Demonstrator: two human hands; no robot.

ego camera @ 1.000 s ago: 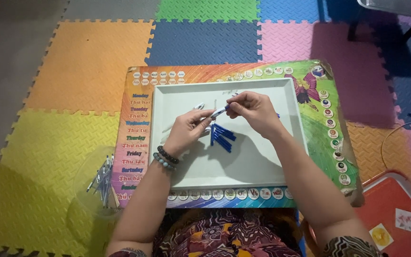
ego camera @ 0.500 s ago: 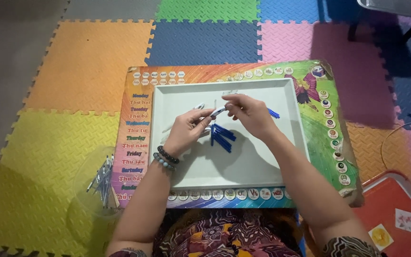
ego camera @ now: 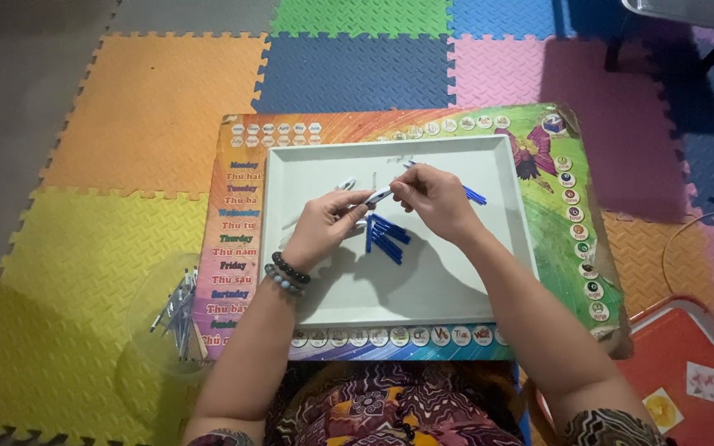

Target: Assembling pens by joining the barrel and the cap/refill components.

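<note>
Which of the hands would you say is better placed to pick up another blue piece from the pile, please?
Probably the left hand: it sits right beside the blue pieces on the white tray, while the right hand is above them, pinching the pen part.

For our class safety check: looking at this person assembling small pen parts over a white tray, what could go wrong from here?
1. The left hand and right hand pinch one small pen piece between fingertips; it could slip and drop.
2. The loose blue pen barrels lie just under the hands and might get knocked across the white tray.
3. The clear bowl of pens sits by the left elbow and might tip.
</note>
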